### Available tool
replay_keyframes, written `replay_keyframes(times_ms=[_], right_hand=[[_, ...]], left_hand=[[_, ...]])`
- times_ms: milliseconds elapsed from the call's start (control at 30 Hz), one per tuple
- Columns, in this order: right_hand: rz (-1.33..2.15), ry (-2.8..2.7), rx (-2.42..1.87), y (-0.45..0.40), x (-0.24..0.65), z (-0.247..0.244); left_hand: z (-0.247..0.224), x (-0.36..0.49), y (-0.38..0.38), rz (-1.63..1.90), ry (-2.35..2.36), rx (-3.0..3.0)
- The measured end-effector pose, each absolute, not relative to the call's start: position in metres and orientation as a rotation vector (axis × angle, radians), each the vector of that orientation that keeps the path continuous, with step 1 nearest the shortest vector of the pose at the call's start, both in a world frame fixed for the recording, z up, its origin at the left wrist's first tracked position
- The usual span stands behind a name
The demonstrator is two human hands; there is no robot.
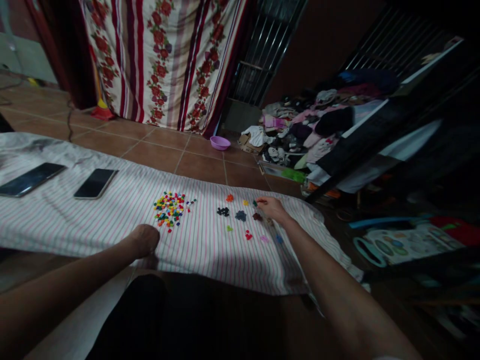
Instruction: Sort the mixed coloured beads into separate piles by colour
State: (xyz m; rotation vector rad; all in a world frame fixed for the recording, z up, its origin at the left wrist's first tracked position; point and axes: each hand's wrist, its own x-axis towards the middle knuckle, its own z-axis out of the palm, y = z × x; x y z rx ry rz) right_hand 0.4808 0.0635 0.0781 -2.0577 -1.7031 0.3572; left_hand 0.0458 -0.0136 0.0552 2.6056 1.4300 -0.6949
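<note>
On a striped cloth (204, 240) lies a mixed heap of small coloured pieces (169, 207), like beads or tiny cubes. To its right are small groups sorted by colour, among them orange pieces (229, 198), black pieces (223, 212), grey-blue pieces (240, 215), red pieces (248, 235) and yellow pieces (245, 203). My right hand (270, 207) reaches to the far side of these groups, its fingers pinched at a small dark green piece (255, 203). Close to the mixed heap, my left hand (145, 241) rests at the near edge of the cloth. Its fingers are hidden from view.
Two phones, a larger dark phone (33, 179) and a smaller phone (96, 183), lie on the cloth at left. Beyond, a purple basin (220, 143) stands on the tiled floor before a flowered curtain (161, 65). A clothes pile (300, 125) is at right.
</note>
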Motion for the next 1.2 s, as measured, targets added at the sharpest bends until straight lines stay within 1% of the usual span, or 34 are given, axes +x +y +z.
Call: replay_keyframes(times_ms=[267, 400, 500, 633, 867, 1200], right_hand=[[0.541, -2.183, -1.662, 0.064, 0.335, 0.06], [0.534, -2.344, -1.512, 0.063, 0.275, 0.042], [0.513, -2.411, -1.483, 0.066, 0.245, 0.03], [0.513, -2.383, -1.543, 0.072, 0.228, 0.022], [0.453, -2.37, -1.595, 0.069, 0.226, 0.014], [0.379, -2.371, -1.56, 0.063, 0.221, 0.012]], left_hand=[[0.04, 0.047, -0.011, -0.584, 1.495, 2.58], [0.035, 0.045, -0.007, -0.572, 1.487, 2.563], [0.031, 0.045, -0.004, -0.559, 1.497, 2.552], [0.023, 0.045, 0.0, -0.566, 1.516, 2.519], [0.017, 0.044, 0.002, -0.53, 1.489, 2.502], [0.018, 0.044, 0.001, -0.488, 1.492, 2.49]])
